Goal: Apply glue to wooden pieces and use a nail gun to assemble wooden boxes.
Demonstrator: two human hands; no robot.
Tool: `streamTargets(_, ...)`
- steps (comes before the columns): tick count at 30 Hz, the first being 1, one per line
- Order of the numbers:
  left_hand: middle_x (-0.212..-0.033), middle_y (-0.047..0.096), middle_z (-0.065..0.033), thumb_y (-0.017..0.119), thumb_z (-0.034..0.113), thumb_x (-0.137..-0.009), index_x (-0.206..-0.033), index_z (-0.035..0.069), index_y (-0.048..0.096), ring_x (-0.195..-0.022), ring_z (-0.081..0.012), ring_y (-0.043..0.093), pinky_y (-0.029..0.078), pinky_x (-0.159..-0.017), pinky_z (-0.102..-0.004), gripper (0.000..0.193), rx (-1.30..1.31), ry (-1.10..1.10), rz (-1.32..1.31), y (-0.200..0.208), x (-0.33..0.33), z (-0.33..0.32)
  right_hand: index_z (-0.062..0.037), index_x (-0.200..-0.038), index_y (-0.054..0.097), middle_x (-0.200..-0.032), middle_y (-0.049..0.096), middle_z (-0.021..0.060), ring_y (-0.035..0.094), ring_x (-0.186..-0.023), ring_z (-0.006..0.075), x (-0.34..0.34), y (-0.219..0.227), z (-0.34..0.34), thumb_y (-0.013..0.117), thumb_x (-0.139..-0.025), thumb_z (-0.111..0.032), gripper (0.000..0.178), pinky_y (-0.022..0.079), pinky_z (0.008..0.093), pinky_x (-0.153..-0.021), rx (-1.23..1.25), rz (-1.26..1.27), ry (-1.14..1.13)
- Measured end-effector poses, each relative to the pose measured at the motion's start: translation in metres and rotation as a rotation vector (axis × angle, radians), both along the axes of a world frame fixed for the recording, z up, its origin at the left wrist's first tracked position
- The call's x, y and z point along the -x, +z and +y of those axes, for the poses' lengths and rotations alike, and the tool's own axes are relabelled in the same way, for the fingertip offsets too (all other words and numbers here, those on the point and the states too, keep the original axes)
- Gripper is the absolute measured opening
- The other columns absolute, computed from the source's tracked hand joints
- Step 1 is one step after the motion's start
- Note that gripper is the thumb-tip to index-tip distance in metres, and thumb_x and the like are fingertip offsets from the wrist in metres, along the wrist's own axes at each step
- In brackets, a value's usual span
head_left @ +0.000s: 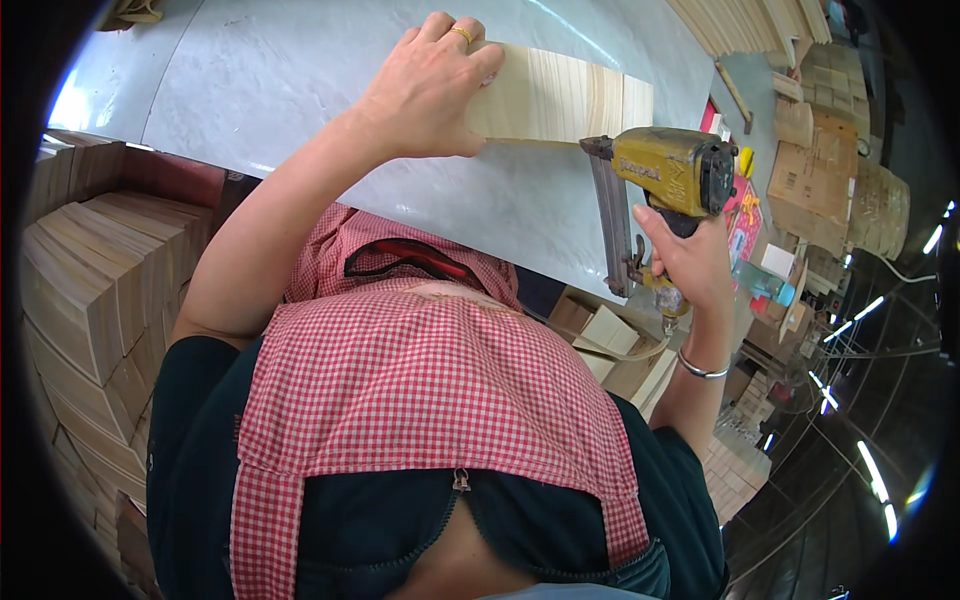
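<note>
My left hand (432,85) grips the left end of a pale wooden box (560,95) with striped grain, which rests on the grey tabletop (270,70). Its fingers curl over the far side and the thumb lies along the near edge. In my right hand (695,258) is a yellow and black nail gun (665,165), held by its handle. The gun's nose meets the near edge of the wood, close to its right end; whether it presses on the wood, I cannot tell. The long dark magazine slants down toward me.
Stacked wooden pieces (110,260) stand left of the table. More boards (745,25) lie at the far right, by cardboard boxes (815,180). Beyond the gun are a clear bottle (765,283) and a wooden stick (733,95). Below the table's right edge, a bin holds wood pieces (605,335).
</note>
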State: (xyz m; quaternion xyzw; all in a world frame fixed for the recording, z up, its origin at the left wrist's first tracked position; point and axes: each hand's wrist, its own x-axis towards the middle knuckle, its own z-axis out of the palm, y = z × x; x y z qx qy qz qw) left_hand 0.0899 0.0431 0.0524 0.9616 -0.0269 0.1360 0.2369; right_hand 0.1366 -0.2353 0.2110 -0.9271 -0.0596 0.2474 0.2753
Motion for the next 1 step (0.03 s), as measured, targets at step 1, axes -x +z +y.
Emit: streamTargets(1, -0.128, 0.053, -0.0096, 0.082, 0.024, -0.059, -0.107, 0.011, 0.058, -0.113, -0.0318, 0.050, 0.049, -0.096, -0.0420, 0.055, 0.008, -0.001, 0.011, 0.0000, 0.0007, 0.0002, 0.0046, -0.105, 0.064, -0.062, 0.059, 0.0019, 0.047, -0.043, 0.0078, 0.0005, 0.0011, 0.0013, 0.074, -0.092, -0.017, 0.027, 0.042, 0.0220, -0.040, 0.009, -0.007, 0.025)
